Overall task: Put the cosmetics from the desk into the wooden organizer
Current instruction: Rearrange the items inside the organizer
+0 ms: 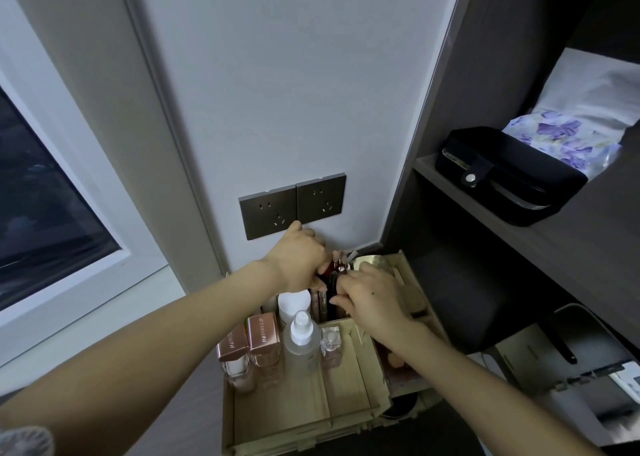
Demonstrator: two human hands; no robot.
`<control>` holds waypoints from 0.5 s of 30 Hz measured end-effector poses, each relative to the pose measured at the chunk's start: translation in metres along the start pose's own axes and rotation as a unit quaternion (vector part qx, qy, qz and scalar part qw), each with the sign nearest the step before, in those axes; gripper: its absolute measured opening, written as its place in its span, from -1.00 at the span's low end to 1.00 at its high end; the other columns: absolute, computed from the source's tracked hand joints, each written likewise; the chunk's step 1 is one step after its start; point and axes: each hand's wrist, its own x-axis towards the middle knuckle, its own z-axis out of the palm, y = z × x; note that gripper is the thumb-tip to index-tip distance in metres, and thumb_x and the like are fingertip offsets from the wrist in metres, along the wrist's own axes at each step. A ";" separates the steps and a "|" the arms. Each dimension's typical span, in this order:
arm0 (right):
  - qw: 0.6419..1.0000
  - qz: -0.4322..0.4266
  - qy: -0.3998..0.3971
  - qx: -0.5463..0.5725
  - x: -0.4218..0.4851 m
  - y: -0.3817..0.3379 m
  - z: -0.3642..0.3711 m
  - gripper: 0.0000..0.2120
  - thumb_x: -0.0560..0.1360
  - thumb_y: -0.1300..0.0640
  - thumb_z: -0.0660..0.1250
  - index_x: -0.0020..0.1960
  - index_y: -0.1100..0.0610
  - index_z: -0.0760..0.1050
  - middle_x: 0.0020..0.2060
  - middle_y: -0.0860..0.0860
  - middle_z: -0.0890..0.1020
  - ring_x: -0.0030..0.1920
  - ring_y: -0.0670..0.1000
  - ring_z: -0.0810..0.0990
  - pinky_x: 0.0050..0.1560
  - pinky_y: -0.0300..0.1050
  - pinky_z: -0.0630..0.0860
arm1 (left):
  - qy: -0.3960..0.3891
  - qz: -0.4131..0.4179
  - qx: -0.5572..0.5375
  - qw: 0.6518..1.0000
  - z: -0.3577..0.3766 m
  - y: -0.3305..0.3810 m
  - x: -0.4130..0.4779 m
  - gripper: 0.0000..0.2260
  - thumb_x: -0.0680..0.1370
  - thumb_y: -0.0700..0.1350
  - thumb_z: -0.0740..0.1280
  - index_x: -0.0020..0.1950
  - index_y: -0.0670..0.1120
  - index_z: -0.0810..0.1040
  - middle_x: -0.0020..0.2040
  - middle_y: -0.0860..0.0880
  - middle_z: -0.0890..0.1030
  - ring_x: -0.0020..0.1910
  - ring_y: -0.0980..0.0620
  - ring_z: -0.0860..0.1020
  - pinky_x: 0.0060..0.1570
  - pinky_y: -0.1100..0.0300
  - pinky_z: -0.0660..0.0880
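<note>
The pale wooden organizer [304, 410] stands on the desk below the wall sockets. Its left part holds two rose-gold capped bottles [264, 334], a clear spray bottle [302, 337], a small clear bottle [330, 343] and a white jar [294, 305]. My left hand [298, 258] and my right hand [374, 298] meet over the back compartment, both closed around a bunch of slim dark and red tubes [335, 275] standing there. A gold round lid [375, 261] shows just behind my right hand. The tubes' lower ends are hidden.
Two dark wall sockets [292, 209] sit just above my left hand. A dark shelf unit on the right carries a black case [509, 175] and a floral pouch [561, 140]. A window [41, 192] is at left. Grey equipment [588, 362] lies lower right.
</note>
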 end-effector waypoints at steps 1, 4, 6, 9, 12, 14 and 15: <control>1.000 0.009 0.004 -0.012 0.005 -0.002 0.000 -0.79 0.41 0.04 0.43 -0.19 0.20 0.58 -0.22 0.09 0.67 -0.09 0.14 0.55 -0.19 -0.05 0.42 | 0.003 0.000 -0.003 1.000 0.000 0.001 0.000 -0.81 0.42 0.13 0.34 -0.18 0.03 0.50 -0.09 -0.01 0.54 0.05 -0.05 0.43 -0.08 0.13 0.04; 0.997 0.009 0.024 -0.068 0.013 -0.004 -0.004 -0.75 0.21 0.02 0.58 -0.31 0.16 0.60 -0.35 0.02 0.67 -0.21 0.07 0.61 -0.33 -0.18 0.45 | 0.014 -0.001 -0.017 1.000 0.000 0.002 -0.003 -0.81 0.41 0.10 0.35 -0.11 0.00 0.53 -0.07 -0.01 0.55 0.08 -0.05 0.43 -0.12 0.13 -0.01; 0.998 0.009 0.015 -0.062 0.013 -0.004 -0.002 -0.77 0.31 0.01 0.52 -0.21 0.17 0.62 -0.25 0.04 0.69 -0.11 0.08 0.59 -0.25 -0.17 0.40 | 0.019 -0.005 -0.026 0.999 0.000 0.002 -0.005 -0.79 0.40 0.10 0.35 -0.10 0.01 0.52 -0.06 -0.01 0.56 0.08 -0.05 0.43 -0.13 0.13 -0.02; 1.000 0.025 0.004 -0.018 0.009 0.002 0.002 -0.78 0.46 -0.01 0.36 -0.06 0.14 0.59 -0.07 0.04 0.66 0.02 0.08 0.50 -0.09 -0.11 0.37 | 0.023 -0.014 -0.053 0.998 -0.001 0.000 -0.008 -0.78 0.40 0.12 0.36 -0.09 0.02 0.51 -0.06 0.00 0.56 0.09 -0.05 0.44 -0.10 0.13 0.03; 0.999 0.030 0.033 0.006 0.005 0.004 0.000 -0.80 0.44 -0.02 0.38 -0.13 0.12 0.60 -0.14 0.01 0.67 -0.04 0.06 0.52 -0.13 -0.12 0.36 | 0.019 -0.036 -0.107 0.993 -0.005 -0.003 -0.011 -0.73 0.38 0.14 0.39 -0.05 0.01 0.54 -0.05 0.02 0.57 0.10 -0.03 0.44 -0.07 0.15 0.08; 0.998 0.036 0.043 0.024 0.004 0.003 -0.006 -0.81 0.43 -0.03 0.40 -0.17 0.11 0.61 -0.19 0.00 0.66 -0.09 0.04 0.52 -0.16 -0.12 0.37 | 0.026 -0.051 -0.133 0.990 -0.009 -0.005 -0.012 -0.74 0.38 0.13 0.40 -0.05 0.01 0.55 -0.05 0.03 0.58 0.10 -0.02 0.45 -0.07 0.16 0.10; 0.998 0.043 0.047 0.025 0.003 0.003 -0.009 -0.82 0.43 -0.03 0.40 -0.18 0.09 0.61 -0.21 -0.01 0.66 -0.11 0.01 0.50 -0.17 -0.14 0.34 | 0.032 -0.059 -0.145 0.987 -0.011 -0.006 -0.014 -0.76 0.38 0.12 0.40 -0.06 0.01 0.56 -0.04 0.03 0.57 0.11 -0.02 0.45 -0.08 0.16 0.10</control>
